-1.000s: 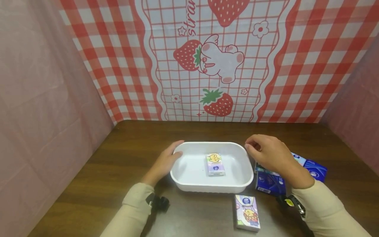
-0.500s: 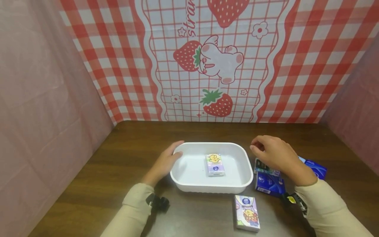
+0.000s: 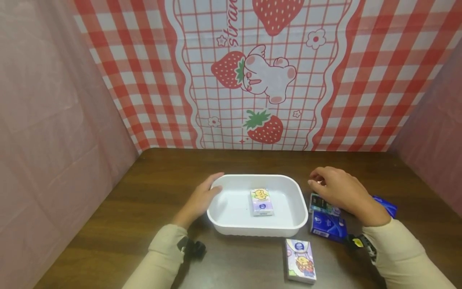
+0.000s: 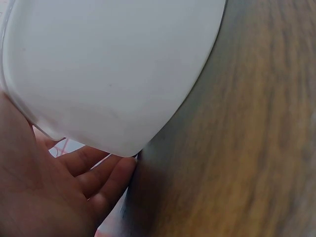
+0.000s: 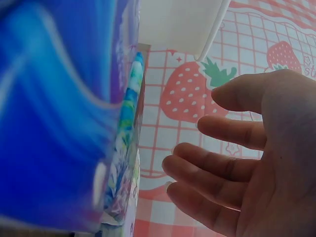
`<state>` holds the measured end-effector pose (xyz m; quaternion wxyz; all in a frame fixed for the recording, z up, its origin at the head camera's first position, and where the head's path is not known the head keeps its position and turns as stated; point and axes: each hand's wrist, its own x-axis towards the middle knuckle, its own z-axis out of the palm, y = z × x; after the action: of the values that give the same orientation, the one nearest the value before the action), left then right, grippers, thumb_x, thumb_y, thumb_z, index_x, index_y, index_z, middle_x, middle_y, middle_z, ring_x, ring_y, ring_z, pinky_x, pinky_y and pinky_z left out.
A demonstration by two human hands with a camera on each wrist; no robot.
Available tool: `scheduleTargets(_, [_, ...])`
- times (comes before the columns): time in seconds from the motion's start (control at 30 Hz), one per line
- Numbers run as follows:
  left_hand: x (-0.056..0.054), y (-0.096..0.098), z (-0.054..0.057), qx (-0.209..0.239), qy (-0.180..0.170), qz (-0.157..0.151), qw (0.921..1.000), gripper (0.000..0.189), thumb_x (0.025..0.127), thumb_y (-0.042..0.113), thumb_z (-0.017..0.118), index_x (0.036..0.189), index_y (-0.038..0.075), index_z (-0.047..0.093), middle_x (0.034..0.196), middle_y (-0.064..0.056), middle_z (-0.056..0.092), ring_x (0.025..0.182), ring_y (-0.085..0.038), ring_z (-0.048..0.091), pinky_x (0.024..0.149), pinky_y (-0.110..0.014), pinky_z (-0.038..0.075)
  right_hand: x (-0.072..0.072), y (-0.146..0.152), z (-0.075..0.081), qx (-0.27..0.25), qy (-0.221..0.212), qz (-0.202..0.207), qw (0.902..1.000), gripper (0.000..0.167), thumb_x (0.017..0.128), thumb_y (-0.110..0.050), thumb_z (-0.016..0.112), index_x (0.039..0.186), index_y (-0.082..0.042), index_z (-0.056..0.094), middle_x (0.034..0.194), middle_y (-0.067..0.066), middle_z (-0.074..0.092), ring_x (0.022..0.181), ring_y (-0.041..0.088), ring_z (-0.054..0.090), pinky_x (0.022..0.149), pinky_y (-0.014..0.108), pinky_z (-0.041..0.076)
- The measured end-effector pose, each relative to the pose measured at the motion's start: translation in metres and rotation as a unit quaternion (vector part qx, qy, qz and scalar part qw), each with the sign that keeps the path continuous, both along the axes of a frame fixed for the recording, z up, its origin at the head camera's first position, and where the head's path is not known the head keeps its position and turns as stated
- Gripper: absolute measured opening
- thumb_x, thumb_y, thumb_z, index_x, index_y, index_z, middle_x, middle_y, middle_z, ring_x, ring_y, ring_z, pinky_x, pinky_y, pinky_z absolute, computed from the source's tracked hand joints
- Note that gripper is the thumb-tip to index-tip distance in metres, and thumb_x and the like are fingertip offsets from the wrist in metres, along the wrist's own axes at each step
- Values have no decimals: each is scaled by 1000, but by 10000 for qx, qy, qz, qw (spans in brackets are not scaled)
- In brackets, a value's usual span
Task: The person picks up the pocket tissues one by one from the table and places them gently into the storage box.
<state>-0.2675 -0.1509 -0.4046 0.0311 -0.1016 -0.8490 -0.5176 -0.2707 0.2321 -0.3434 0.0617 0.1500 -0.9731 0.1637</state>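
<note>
Checked cloth (image 3: 140,80) behind brown bench (image 3: 159,176). Left hand (image 3: 199,199) grips white tub (image 3: 232,206), packet (image 3: 262,202) inside. Right hand (image 3: 342,190) empty, fingers loosely parted, near packet pile (image 3: 327,226).

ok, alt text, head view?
A person's left hand holds one end of a white tray containing one pastel packet; the right hand hovers by blue and dark packets at the tray's right. A second pastel packet lies nearer the camera on the wooden table; strawberry-print cloth hangs behind.

Sideways, cut-off lettering (image 3: 233,24) "stra" on backdrop cloth (image 3: 267,76).
</note>
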Motion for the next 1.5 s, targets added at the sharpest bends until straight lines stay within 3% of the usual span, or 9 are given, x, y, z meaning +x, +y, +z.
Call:
scheduleTargets(0.4, [0,-1,0,17,-82,6,10000,45,103,17,53,147,15,51,148,-10,51,135,-31,46,114,-54,32,-1,2,-3,249,-169,-87,9995,47,92,-43,68,122,-6,67,116,21,62,96,36,64,78,62,54])
scheduleTargets(1.5, [1,1,0,69,-137,-9,9999,45,103,18,53,147,16,51,149,-9,50,134,-30,46,113,-53,33,-6,7,-14,503,-583,-81,9970,53,91,-44,68,126,-4,65,122,28,57,111,48,55,82,70,49])
